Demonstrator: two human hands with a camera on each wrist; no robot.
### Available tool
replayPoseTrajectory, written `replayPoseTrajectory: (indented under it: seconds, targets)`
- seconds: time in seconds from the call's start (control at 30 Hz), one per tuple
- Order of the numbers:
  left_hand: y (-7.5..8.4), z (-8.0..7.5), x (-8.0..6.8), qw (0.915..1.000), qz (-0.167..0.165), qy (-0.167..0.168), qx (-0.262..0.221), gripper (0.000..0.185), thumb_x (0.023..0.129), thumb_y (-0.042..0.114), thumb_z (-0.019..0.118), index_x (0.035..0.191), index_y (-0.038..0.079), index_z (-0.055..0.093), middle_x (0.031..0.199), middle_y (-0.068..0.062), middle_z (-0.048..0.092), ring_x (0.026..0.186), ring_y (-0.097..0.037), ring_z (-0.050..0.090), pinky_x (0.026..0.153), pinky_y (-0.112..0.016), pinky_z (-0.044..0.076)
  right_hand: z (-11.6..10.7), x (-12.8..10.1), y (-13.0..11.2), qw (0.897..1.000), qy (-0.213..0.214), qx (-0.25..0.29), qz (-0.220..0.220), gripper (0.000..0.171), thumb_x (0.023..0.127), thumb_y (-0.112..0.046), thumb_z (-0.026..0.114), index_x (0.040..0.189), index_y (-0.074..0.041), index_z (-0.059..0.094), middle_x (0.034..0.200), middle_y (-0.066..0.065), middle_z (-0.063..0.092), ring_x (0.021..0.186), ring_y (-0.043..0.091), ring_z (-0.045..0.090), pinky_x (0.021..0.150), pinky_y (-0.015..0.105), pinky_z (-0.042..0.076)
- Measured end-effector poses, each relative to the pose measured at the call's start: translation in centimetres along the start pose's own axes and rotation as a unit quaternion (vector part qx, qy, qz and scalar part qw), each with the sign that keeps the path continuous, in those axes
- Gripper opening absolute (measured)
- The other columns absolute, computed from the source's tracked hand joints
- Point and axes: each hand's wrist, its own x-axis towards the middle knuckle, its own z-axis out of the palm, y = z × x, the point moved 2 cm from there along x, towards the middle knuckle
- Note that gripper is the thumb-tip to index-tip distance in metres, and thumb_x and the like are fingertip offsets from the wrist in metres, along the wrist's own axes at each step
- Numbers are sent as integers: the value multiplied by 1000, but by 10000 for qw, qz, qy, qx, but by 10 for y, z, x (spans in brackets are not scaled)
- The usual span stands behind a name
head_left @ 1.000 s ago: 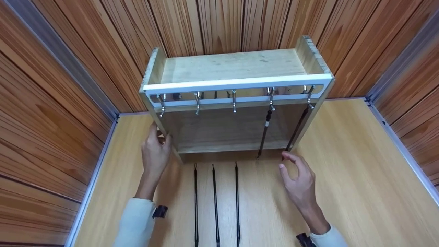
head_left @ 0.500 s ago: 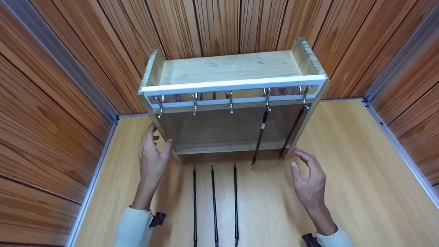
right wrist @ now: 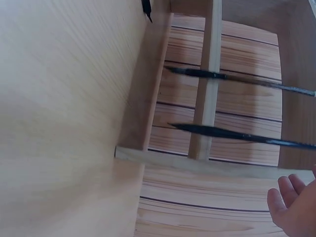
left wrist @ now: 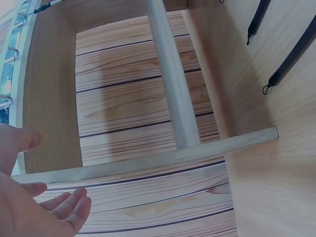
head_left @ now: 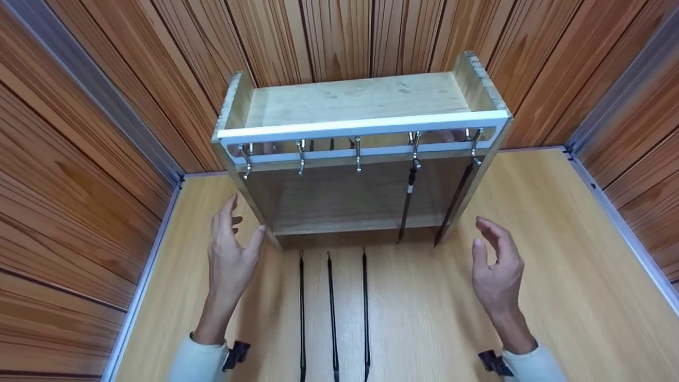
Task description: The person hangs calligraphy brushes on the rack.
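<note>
Two brushes, an inner one (head_left: 406, 212) and an outer one (head_left: 455, 204), hang by their loops from hooks at the right end of a wooden rack (head_left: 350, 101). Their dark pointed tips show in the right wrist view, the lower brush (right wrist: 212, 131) nearer the hand. My left hand (head_left: 231, 265) is beside the rack's left side panel, fingers spread and holding nothing, thumb close to the panel's front edge. To the right of the rack my right hand (head_left: 498, 273) is apart from it, fingers loosely bent, nothing in them.
Three more brushes, a left one (head_left: 302, 313), a middle one (head_left: 332, 313) and a right one (head_left: 366, 313), lie side by side on the wooden table (head_left: 573, 254). A white rail (head_left: 366, 126) with several metal hooks crosses the rack's front. Wood-panelled walls (head_left: 339, 37) surround the table.
My left hand has come off the rack's side panel and drawn back toward me. The right hand has moved right, away from the outer hanging brush's tip. The hanging brushes have swung slightly.
</note>
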Motion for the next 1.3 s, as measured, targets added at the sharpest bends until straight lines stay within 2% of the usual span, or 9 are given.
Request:
replayPoseTrajectory:
  seconds: [0.17, 0.27, 0.4, 0.57, 0.77, 0.87, 1.0, 1.2, 1.3]
  targets:
    - [3, -5, -6, 9998, 130, -63, 99, 68, 87, 2, 74, 147, -4, 41, 130, -26, 51, 111, -37, 54, 86, -53, 47, -3, 10, 4, 10000, 14, 59, 46, 35, 91, 19, 50, 126, 18, 51, 121, 32, 58, 118, 6, 56, 101, 22, 42]
    - [6, -9, -11, 9996, 229, -115, 126, 68, 87, 2, 75, 147, -2, 43, 129, -25, 52, 110, -36, 55, 86, -52, 48, -4, 14, 12, 9998, -59, 17, 207, 38, 93, 18, 51, 130, 17, 49, 127, 29, 57, 120, 16, 57, 101, 25, 44]
    - [10, -16, -18, 9993, 262, -211, 154, 68, 87, 2, 75, 147, 1, 44, 126, -24, 53, 109, -35, 56, 86, -52, 48, -6, 19, 22, 9987, -176, 52, 482, 42, 95, 15, 51, 137, 13, 45, 133, 26, 54, 121, 29, 56, 99, 23, 45]
    - [11, -22, -24, 9989, 146, -295, 330, 69, 87, 2, 76, 148, 4, 44, 130, -23, 52, 112, -35, 55, 88, -54, 49, -9, 28, 18, 9958, -362, 44, 837, 45, 97, 9, 53, 141, 9, 44, 135, 23, 55, 121, 32, 55, 98, 22, 45]
    - [7, -28, -30, 9973, -239, -462, 519, 72, 87, 3, 76, 149, 3, 41, 136, -23, 50, 115, -36, 54, 91, -55, 49, -9, 35, 35, 9899, -645, 11, 1265, 49, 99, 4, 54, 146, 3, 41, 140, 15, 53, 124, 30, 54, 100, 26, 45]
    - [4, -32, -30, 9961, -455, -587, 484, 72, 87, 4, 76, 150, 3, 40, 139, -23, 48, 117, -36, 52, 93, -53, 48, -10, 39, 47, 9886, -700, 36, 1333, 51, 99, 1, 55, 148, -2, 42, 141, 10, 53, 125, 27, 54, 99, 23, 45]
    - [-2, -39, -31, 9928, -830, -789, 363, 74, 89, 7, 75, 152, 5, 36, 141, -22, 46, 119, -35, 51, 94, -52, 48, -9, 45, 54, 9873, -850, 169, 1331, 53, 100, -3, 56, 150, -8, 41, 143, 8, 53, 128, 25, 52, 100, 25, 45]
    - [-13, -47, -38, 9806, -1479, -1281, 77, 80, 88, 12, 76, 155, 6, 31, 133, -21, 54, 116, -34, 54, 93, -51, 48, -6, 49, 56, 9829, -1133, 305, 1419, 56, 99, -5, 58, 152, -11, 39, 144, 7, 51, 131, 25, 49, 105, 34, 43]
    - [-17, -51, -43, 9740, -1720, -1473, 9, 82, 88, 13, 76, 155, 8, 29, 132, -20, 57, 114, -33, 56, 92, -50, 49, -3, 50, 55, 9826, -1176, 337, 1394, 57, 99, -5, 58, 152, -11, 39, 145, 6, 50, 131, 26, 49, 104, 33, 43]
